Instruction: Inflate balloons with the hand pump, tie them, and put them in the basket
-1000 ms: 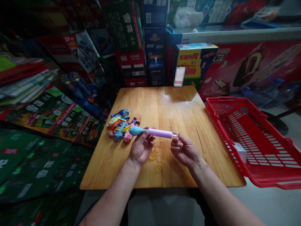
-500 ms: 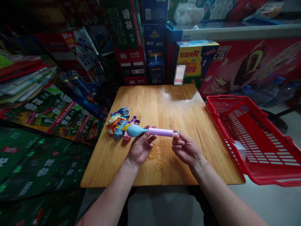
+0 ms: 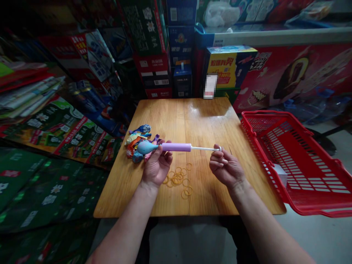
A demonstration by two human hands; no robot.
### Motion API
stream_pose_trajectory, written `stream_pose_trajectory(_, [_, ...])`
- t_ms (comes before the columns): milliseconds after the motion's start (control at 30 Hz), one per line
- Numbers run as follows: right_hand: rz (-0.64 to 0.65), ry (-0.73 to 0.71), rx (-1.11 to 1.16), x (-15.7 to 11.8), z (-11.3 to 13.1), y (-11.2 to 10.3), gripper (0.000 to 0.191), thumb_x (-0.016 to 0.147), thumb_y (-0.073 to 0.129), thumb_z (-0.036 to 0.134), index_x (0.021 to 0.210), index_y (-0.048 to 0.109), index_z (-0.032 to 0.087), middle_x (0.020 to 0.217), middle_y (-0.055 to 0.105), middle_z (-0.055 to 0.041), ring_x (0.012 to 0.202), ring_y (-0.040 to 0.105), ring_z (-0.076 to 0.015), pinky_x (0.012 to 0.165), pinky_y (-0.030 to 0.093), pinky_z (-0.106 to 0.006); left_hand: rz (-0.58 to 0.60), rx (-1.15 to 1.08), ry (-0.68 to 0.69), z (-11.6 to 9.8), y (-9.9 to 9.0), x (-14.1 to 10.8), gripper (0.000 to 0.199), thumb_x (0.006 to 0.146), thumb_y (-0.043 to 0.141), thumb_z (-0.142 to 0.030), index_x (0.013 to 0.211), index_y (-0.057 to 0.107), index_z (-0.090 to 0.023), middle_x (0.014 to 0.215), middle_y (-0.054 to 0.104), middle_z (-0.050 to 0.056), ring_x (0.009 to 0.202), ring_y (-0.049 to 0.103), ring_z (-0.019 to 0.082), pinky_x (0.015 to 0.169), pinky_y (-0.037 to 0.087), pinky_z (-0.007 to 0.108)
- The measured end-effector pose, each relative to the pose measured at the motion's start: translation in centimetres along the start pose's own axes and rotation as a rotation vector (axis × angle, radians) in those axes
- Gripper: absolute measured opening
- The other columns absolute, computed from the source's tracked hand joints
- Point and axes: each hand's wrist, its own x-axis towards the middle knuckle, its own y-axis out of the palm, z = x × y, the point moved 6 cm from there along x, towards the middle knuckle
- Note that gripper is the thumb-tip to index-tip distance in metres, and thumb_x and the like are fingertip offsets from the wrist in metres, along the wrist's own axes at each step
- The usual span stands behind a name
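Over the table (image 3: 198,121), left hand (image 3: 156,165) closed round a lilac pump (image 3: 176,147), right hand (image 3: 225,168) pinching its plunger (image 3: 205,148).

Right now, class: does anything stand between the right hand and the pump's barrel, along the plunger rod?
Nothing visible does. The thin pale plunger rod runs bare from the lilac pump barrel to the right hand, which holds its end. The rubber bands lie on the table, out of its line.

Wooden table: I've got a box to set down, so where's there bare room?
Bare wood spans the far half of the wooden table, beyond the balloons and hand pump. A narrower strip lies between the right hand and red basket. It's crowded at the left hand and rubber bands.
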Motion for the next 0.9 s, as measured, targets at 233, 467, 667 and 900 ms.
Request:
stream_pose_trajectory(233, [-0.058, 0.1, -0.039, 0.4, -2.7, -1.0, 0.008, 0.103, 0.063, 0.014, 0.111, 0.064, 0.013, 0.074, 0.068, 0.0021, 0.047, 0.05, -0.0017, 0.048, 0.045, -0.014, 0.037, 0.033, -0.176, 2.8, 0.7, -1.9, 0.03, 0.091, 0.077, -0.016, 0.121, 0.072, -0.02, 0.131, 0.074, 0.011, 0.08, 0.076, 0.012, 0.055, 0.057, 0.015])
stream_pose_trajectory(467, [-0.029, 0.1, -0.061, 0.5, -3.8, -0.4, 0.012, 0.098, 0.069, 0.012, 0.109, 0.064, 0.013, 0.071, 0.063, 0.0043, 0.047, 0.048, -0.0018, 0.048, 0.043, -0.014, -0.038, -0.02, -0.129, 2.6, 0.5, -1.2, 0.022, 0.095, 0.073, -0.02, 0.117, 0.073, -0.016, 0.121, 0.077, 0.015, 0.069, 0.072, 0.01, 0.058, 0.059, 0.017])
stream_pose_trajectory(667, [0.003, -0.007, -0.066, 0.1, -0.8, 0.5, 0.013, 0.096, 0.064, 0.007, 0.106, 0.064, 0.014, 0.067, 0.057, 0.007, 0.046, 0.046, -0.0025, 0.046, 0.04, -0.015, -0.059, -0.021, 0.021, -0.8, -0.5, 0.1, 0.024, 0.092, 0.077, -0.021, 0.116, 0.074, -0.018, 0.116, 0.078, 0.011, 0.066, 0.068, 0.007, 0.057, 0.057, 0.015])
stream_pose_trajectory(900, [-0.009, 0.061, -0.142, -0.1, -3.0, 0.1, 0.022, 0.091, 0.077, 0.014, 0.109, 0.065, 0.015, 0.073, 0.064, 0.0041, 0.049, 0.048, -0.003, 0.048, 0.043, -0.015, -0.014, -0.002, -0.062, 1.3, -0.3, -1.0, 0.022, 0.09, 0.078, -0.018, 0.111, 0.071, -0.019, 0.12, 0.077, 0.01, 0.068, 0.07, 0.009, 0.061, 0.06, 0.019])
